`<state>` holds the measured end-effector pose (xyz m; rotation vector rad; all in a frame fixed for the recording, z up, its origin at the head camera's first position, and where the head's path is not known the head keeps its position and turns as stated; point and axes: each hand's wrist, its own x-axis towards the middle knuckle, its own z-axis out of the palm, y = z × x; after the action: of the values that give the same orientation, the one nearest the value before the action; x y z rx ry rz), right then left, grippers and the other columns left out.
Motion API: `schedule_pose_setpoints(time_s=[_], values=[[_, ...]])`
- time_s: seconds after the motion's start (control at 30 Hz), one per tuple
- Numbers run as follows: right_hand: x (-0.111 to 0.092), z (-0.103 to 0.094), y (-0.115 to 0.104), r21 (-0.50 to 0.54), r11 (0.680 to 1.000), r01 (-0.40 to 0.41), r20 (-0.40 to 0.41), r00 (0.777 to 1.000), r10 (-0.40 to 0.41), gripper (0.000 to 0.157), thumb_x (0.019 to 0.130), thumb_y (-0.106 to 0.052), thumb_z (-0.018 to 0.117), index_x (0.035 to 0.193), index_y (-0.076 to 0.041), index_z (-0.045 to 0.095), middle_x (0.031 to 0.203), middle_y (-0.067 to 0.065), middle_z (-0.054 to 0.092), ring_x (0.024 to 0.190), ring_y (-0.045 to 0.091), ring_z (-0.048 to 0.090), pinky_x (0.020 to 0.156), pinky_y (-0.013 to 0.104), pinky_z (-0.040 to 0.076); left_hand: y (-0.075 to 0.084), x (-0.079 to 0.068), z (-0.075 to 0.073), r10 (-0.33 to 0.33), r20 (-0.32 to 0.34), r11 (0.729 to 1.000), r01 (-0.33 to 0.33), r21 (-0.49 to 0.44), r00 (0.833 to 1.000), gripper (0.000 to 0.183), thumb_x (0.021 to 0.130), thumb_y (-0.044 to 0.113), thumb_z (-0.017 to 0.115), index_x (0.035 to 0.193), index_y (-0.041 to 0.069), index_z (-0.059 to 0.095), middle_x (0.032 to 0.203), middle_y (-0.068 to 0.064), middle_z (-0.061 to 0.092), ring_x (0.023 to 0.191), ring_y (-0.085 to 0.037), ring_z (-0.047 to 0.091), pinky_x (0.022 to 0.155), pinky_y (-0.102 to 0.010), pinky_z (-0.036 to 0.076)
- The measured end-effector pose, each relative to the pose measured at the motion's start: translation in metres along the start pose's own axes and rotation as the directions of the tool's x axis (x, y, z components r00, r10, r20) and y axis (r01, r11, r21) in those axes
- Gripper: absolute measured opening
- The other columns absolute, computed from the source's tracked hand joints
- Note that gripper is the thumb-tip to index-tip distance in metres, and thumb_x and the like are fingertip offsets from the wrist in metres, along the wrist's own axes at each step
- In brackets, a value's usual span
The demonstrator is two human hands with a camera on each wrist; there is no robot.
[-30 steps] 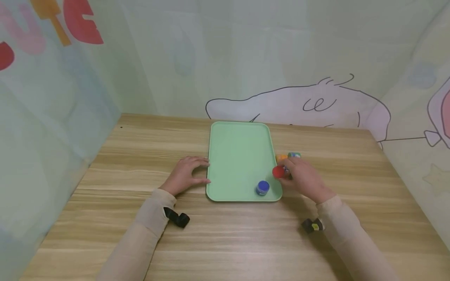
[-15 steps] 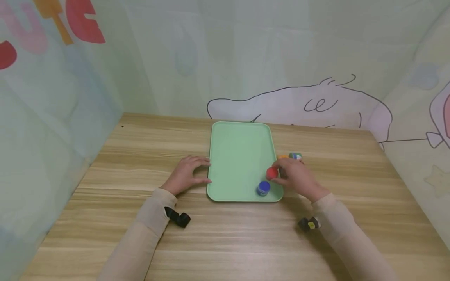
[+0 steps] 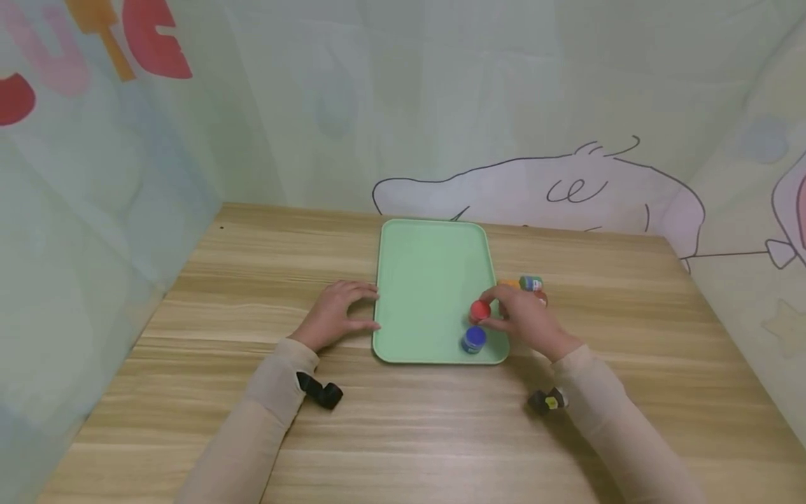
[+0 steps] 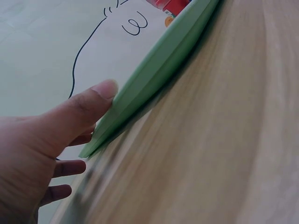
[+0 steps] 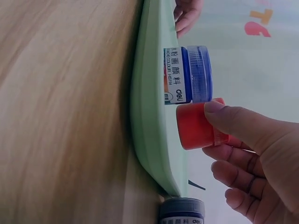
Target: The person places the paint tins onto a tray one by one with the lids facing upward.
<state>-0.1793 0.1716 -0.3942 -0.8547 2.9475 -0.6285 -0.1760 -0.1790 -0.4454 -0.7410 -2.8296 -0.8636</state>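
right hand [image 3: 530, 318] pinching red jar [image 3: 479, 311] beside blue jar [image 3: 474, 340], left hand [image 3: 330, 315] relaxed, touching green tray [image 3: 431, 273]

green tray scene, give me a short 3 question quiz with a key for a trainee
1. Multiple choice: what does the right hand pinch?
a) an orange jar
b) a red jar
c) a green jar
2. True or false: the blue-lidded jar is on the green tray.
3. Fill in the gap: in the head view, the left hand touches the ____ long side of the green tray.

Key: 1: b. 2: true. 3: left.
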Motion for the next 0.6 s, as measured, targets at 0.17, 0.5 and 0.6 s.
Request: schedule_pose_setpoints(time_s=[0.17, 0.5, 0.6], values=[[0.0017, 0.0028, -0.0003, 0.026, 1.0, -0.014, 0.027, 1.0, 0.014, 0.034, 0.081, -0.02, 0.077, 0.11, -0.007, 0.067, 0.095, 0.001, 0.068, 0.07, 0.01, 0.05, 0.061, 0.019, 0.043, 0.0002, -0.0002, 0.0005, -0.007, 0.004, 1.0, 0.007, -0.002, 1.0, 0.056, 0.076, 0.041, 0.079, 0.121, 0.011, 0.066, 0.132, -0.007, 0.061, 0.128, -0.03, 0.051, 0.112, -0.052, 0.034], [0.0036, 0.0061, 0.0, 0.04, 0.999, -0.006, 0.049, 0.999, 0.004, 0.033, 0.082, -0.02, 0.076, 0.112, -0.008, 0.067, 0.1, 0.002, 0.07, 0.077, 0.012, 0.055, 0.064, 0.02, 0.044, 0.0009, -0.001, 0.0, -0.01, 0.0, 1.0, 0.01, -0.018, 1.0, 0.055, 0.076, 0.041, 0.079, 0.121, 0.011, 0.066, 0.132, -0.006, 0.061, 0.127, -0.03, 0.051, 0.112, -0.052, 0.034], [0.0043, 0.0071, 0.0002, 0.044, 0.999, -0.003, 0.059, 0.998, 0.0, 0.034, 0.082, -0.019, 0.076, 0.113, -0.008, 0.067, 0.102, 0.002, 0.07, 0.078, 0.012, 0.055, 0.065, 0.02, 0.045, 0.0006, -0.0012, 0.0, -0.01, 0.001, 1.0, 0.01, -0.018, 1.0, 0.056, 0.076, 0.041, 0.079, 0.121, 0.011, 0.066, 0.132, -0.006, 0.061, 0.128, -0.03, 0.05, 0.112, -0.052, 0.033]])
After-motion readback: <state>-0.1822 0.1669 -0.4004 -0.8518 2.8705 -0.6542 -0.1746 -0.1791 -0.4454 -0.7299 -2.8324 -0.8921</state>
